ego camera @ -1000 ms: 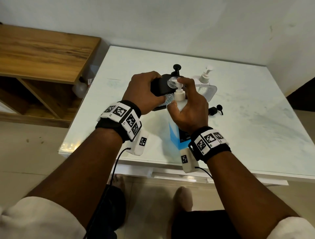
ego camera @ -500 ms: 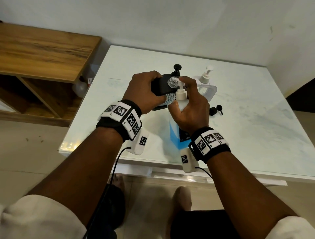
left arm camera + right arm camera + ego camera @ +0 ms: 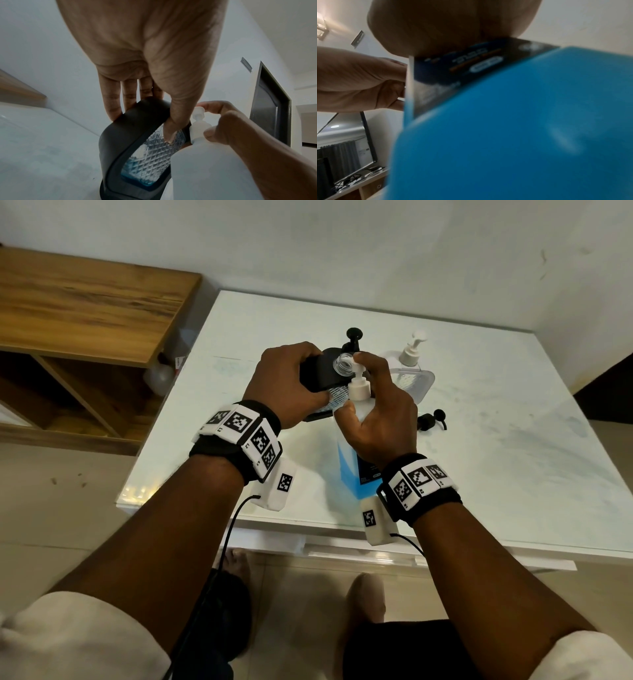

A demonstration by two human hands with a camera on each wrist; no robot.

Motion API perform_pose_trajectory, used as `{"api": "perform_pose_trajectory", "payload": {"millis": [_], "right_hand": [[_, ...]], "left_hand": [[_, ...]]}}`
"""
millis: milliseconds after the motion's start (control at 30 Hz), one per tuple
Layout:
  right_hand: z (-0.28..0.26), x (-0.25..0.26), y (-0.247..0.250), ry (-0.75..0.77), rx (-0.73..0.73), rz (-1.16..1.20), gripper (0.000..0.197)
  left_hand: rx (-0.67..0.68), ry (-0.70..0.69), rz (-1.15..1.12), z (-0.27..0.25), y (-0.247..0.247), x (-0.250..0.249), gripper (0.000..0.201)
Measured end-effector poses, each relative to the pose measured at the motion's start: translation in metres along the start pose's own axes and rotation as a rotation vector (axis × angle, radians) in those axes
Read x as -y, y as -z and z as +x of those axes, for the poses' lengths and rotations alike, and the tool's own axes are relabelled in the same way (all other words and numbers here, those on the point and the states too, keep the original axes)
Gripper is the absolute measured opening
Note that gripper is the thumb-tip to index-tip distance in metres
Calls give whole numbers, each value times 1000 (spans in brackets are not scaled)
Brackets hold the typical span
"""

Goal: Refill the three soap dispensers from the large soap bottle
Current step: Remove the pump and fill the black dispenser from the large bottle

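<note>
Three views split the scene between them. Only the head view takes in the whole counter (image 3: 496, 460): the black dispenser (image 3: 317, 371) with its open clear neck, a second black-pump dispenser (image 3: 354, 335) behind it, a clear dispenser (image 3: 412, 371) with a white pump at the back right, and a loose black pump (image 3: 432, 420) lying to the right. The left wrist view alone shows the black dispenser's (image 3: 137, 148) diamond-patterned window, with a shallow layer of blue soap at the bottom. The right wrist view is filled by the blurred blue body and dark label of the large soap bottle (image 3: 513, 128).

Compared with half a second earlier, almost nothing has shifted; both hands and both bottles sit in the same spots.

The left hand (image 3: 286, 385) grasps the black dispenser, fingers over its top and thumb (image 3: 171, 129) pressed on the window. The right hand (image 3: 380, 412) wraps the neck of the large soap bottle (image 3: 349, 460), which stands on the counter touching the dispenser, with a fingertip (image 3: 208, 106) on top of its white pump (image 3: 199, 112) beside the open neck.
</note>
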State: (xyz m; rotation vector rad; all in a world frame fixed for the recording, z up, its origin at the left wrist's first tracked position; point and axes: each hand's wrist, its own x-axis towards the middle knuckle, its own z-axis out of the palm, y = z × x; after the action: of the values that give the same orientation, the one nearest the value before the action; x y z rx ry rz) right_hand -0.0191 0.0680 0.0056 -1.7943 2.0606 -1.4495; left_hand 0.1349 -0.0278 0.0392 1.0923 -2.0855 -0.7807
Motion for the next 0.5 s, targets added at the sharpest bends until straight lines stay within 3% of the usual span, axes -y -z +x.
{"api": "perform_pose_trajectory", "payload": {"millis": [200,500], "right_hand": [[0,0,1,5,1,10,52],[-2,-4,-1,19,2,-9,64]], "left_hand": [[0,-2,15,0,-2,-1,41],[-7,-3,35,3,-1,2,38]]}}
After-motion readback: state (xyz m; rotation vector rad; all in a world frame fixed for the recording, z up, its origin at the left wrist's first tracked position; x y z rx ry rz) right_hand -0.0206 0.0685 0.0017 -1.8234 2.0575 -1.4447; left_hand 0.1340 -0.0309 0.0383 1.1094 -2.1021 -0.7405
